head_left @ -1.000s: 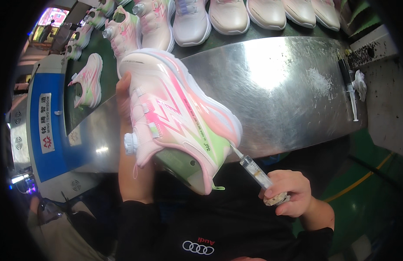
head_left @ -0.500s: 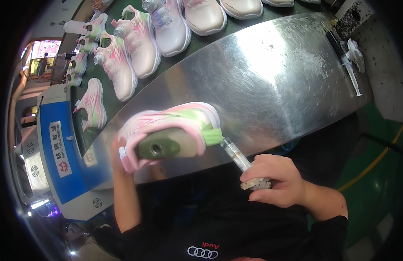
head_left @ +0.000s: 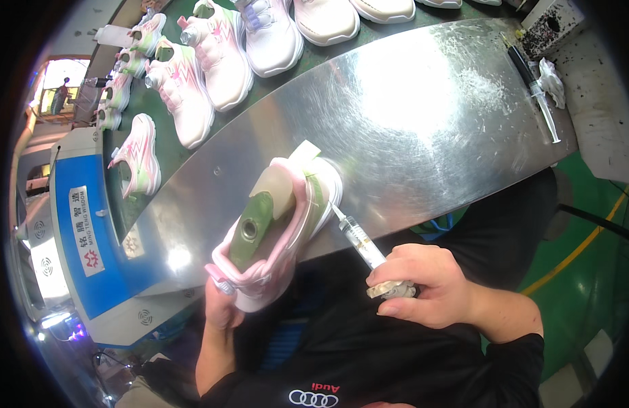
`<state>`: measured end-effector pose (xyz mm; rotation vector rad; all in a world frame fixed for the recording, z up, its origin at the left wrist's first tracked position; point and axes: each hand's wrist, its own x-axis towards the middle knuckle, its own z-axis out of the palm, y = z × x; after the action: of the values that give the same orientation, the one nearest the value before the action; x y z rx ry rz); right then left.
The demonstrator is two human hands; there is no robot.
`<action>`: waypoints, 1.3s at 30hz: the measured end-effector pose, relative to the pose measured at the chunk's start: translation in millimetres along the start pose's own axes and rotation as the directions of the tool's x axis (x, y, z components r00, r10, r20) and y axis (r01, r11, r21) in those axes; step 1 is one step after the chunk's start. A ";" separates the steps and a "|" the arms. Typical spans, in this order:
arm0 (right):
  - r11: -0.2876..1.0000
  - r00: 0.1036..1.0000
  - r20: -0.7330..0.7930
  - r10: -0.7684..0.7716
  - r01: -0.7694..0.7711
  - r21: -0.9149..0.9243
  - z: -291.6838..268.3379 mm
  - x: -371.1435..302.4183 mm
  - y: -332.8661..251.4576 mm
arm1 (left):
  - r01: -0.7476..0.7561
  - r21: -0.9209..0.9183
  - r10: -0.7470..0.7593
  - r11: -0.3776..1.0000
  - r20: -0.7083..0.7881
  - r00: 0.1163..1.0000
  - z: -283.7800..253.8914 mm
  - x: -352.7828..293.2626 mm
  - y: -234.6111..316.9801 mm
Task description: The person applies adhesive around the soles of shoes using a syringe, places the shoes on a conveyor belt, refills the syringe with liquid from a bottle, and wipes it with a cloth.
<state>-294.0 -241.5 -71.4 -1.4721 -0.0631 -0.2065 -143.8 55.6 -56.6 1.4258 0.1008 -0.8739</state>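
Observation:
My left hand (head_left: 222, 306) grips a pink, white and pale green sneaker (head_left: 313, 219) by its front end, most of its fingers hidden beneath it. The opening faces up, with a green shoe last (head_left: 250, 231) inside. Its heel points away from me, and a pale pull tab (head_left: 304, 154) stands up there. A clear syringe (head_left: 362, 245) is held in my right hand (head_left: 426, 282), fingers wrapped round its rear end along with a lumpy whitish piece (head_left: 392, 290). The syringe's narrow tip meets the shoe's right side near the sole; whether it touches I cannot tell.
A shiny metal work plate (head_left: 273, 143) stretches under the shoe. Beyond it, several similar sneakers (head_left: 182, 95) line a green surface. At the far right lie a second syringe (head_left: 542, 102) with dark contents and crumpled white tissue (head_left: 551, 83). A blue and grey machine housing (head_left: 100, 238) stands left.
My left hand has turned the sneaker, swinging its heel from the right to the far side, and moved lower and rightward. The syringe tip has gone from the heel tab to the side near the sole.

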 end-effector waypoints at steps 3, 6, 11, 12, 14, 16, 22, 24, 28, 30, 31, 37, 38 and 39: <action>1.000 1.000 0.016 0.005 -0.005 0.014 4.0 -2.8 -5.0 | 0.038 -0.146 -0.028 0.989 0.073 0.997 5.7 -8.5 -13.1; 0.999 0.999 0.027 0.028 -0.029 0.021 6.7 -3.8 -11.9 | 0.056 -0.167 -0.029 0.984 0.160 0.987 13.3 -13.6 -20.4; 0.998 0.997 0.046 0.059 -0.060 0.005 7.6 -4.0 -24.2 | 0.165 -0.307 -0.093 0.937 0.236 0.967 35.1 -17.6 -33.6; 0.997 0.995 0.062 0.074 -0.075 0.004 7.1 -4.1 -26.5 | 0.187 -0.343 -0.101 0.920 0.254 0.962 35.9 -18.0 -38.2; 0.995 0.991 0.091 0.093 -0.097 0.031 7.7 -7.4 -29.6 | 0.224 -0.387 -0.104 0.894 0.307 0.946 42.7 -18.5 -41.7; 0.983 0.976 0.142 0.163 -0.172 0.056 6.9 -7.3 -40.8 | 0.236 -0.416 -0.097 0.878 0.327 0.940 46.0 -18.6 -48.2; 0.976 0.952 0.218 0.216 -0.216 -0.025 -2.4 -16.5 -71.2 | 0.434 -0.541 -0.094 0.720 0.544 0.834 64.5 -11.7 -57.2; 0.980 0.955 0.219 0.198 -0.190 -0.058 -6.7 -24.0 -79.2 | 0.492 -0.475 -0.156 0.730 0.584 0.796 64.8 -4.1 -63.7; 0.980 0.960 0.210 0.184 -0.162 -0.118 -14.0 -37.9 -99.6 | 0.592 -0.401 -0.203 0.699 0.683 0.702 88.9 7.2 -63.4; 0.974 0.961 0.199 0.190 -0.160 -0.158 -17.6 -45.0 -109.2 | 0.580 -0.366 -0.170 0.728 0.723 0.669 101.3 15.9 -64.0; 0.973 0.964 0.192 0.182 -0.148 -0.178 -19.4 -48.4 -113.9 | 0.583 -0.362 -0.152 0.728 0.744 0.651 105.7 19.4 -64.6; 0.958 0.983 0.123 0.138 -0.101 -0.269 -20.3 -66.6 -129.8 | 0.557 -0.349 -0.065 0.753 0.803 0.592 132.1 35.7 -61.4; 0.957 0.990 0.088 0.114 -0.085 -0.276 -19.8 -69.1 -130.6 | 0.539 -0.358 -0.043 0.763 0.803 0.594 135.7 38.2 -59.9; 0.954 0.990 0.084 0.115 -0.087 -0.288 -20.9 -70.2 -131.2 | 0.521 -0.370 -0.021 0.769 0.801 0.599 139.6 39.5 -59.1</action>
<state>-387.7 -266.3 43.4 -1.7673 -0.0393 -0.0590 -210.4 -79.8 -98.9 0.3628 -0.0537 -1.5211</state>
